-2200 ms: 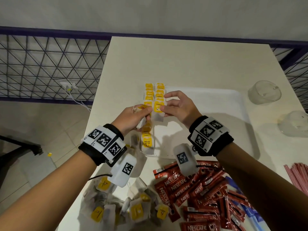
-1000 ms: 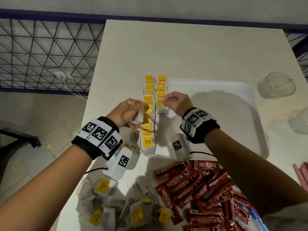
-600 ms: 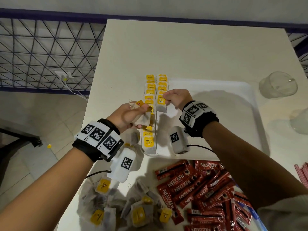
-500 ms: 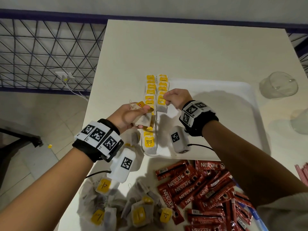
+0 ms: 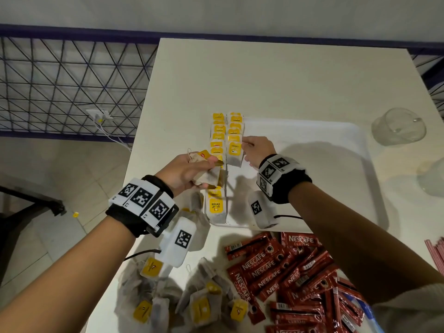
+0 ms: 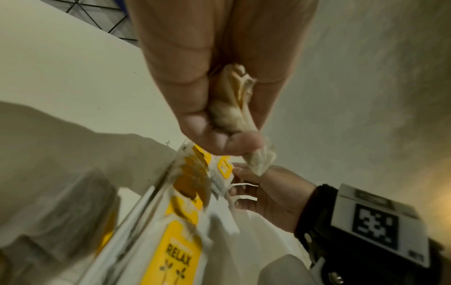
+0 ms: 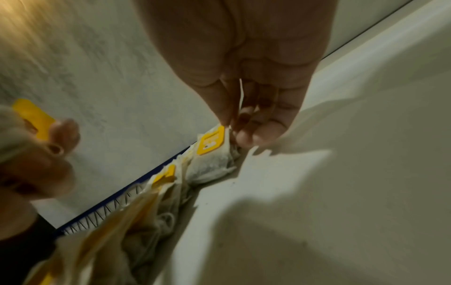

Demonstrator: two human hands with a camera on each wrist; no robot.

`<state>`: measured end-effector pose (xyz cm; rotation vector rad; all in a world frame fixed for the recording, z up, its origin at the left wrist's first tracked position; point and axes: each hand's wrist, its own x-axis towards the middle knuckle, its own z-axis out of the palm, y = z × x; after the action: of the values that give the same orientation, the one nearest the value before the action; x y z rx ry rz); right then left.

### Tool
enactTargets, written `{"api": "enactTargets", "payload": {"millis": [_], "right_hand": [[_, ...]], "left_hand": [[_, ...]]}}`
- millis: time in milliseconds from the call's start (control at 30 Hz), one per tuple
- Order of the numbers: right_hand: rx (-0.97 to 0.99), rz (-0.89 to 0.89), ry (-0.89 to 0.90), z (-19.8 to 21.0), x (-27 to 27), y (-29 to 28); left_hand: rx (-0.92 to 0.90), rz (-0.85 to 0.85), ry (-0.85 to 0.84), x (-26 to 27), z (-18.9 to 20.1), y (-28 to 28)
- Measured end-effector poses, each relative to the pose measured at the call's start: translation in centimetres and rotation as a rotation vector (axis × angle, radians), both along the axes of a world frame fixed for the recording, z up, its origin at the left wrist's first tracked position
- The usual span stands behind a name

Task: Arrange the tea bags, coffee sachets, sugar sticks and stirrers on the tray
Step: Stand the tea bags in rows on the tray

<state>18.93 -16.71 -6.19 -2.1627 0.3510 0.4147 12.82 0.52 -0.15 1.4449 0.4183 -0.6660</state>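
A white tray (image 5: 312, 169) lies on the table, with two columns of yellow-tagged tea bags along its left side. My right hand (image 5: 245, 146) is at the near end of the right column, where its fingertips pinch the right edge of the nearest tea bag (image 5: 234, 152). The right wrist view shows the same: my right hand (image 7: 234, 133) pinches the top edge of that tea bag (image 7: 212, 160), which lies on the tray. My left hand (image 5: 211, 165) hovers over the left column and grips a small bunch of tea bags (image 5: 209, 176). These tea bags (image 6: 234, 108) are crumpled inside my left hand (image 6: 227, 138).
Loose tea bags (image 5: 192, 301) are heaped at the near left of the table, red coffee sachets (image 5: 288, 272) at the near right. Two glass cups (image 5: 398, 127) (image 5: 432, 176) stand right of the tray. Red sticks (image 5: 436, 251) lie at the right edge. The table's left edge runs beside the tray.
My right hand carried a tea bag from beside my left hand and laid it at the near end of the right column. My left hand stayed in place with its bunch.
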Motion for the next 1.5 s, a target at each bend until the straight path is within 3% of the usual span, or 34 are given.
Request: {"api": "enactTargets", "payload": {"millis": [133, 233, 333, 467, 600, 833, 1133, 1233, 1400, 1500], "right_hand": [[-0.003, -0.016, -0.045, 0.5, -0.2, -0.5], [0.149, 0.001, -0.072, 2.5, -1.9, -0.4], [0.387, 0.136, 0.090, 5.8, -4.6, 0.3], [0.449, 0.273, 0.168, 7.3, -6.9, 0.6], [0.429, 0.162, 0.140, 7.1, -7.1, 0.1], [0.726, -0.014, 0.192, 7.7, -7.7, -0.5], [0.790, -0.006, 0.301, 7.3, -7.1, -0.2], [0.697, 0.062, 0.327, 7.5, -7.2, 0.0], [0.446, 0.035, 0.204, 6.5, -6.2, 0.1], [0.395, 0.080, 0.072, 6.3, -6.1, -0.5]], "left_hand": [[-0.105, 0.000, -0.001, -0.4, 0.5, 0.5], [-0.112, 0.019, -0.022, -0.5, 0.7, 0.6], [-0.115, 0.029, -0.037, -0.5, 0.8, 0.2], [-0.095, 0.030, -0.068, -0.9, 1.2, -1.0], [-0.022, 0.030, -0.077, -1.5, 1.5, -1.7], [-0.140, 0.005, -0.092, -2.3, 2.6, -1.6], [-0.106, 0.012, -0.182, -2.1, 1.8, -1.6], [-0.031, 0.004, -0.242, -1.8, 1.5, -1.8], [0.111, 0.000, -0.245, -0.9, 0.3, -1.8], [0.168, -0.069, -0.240, -0.6, -0.3, -1.8]]}}
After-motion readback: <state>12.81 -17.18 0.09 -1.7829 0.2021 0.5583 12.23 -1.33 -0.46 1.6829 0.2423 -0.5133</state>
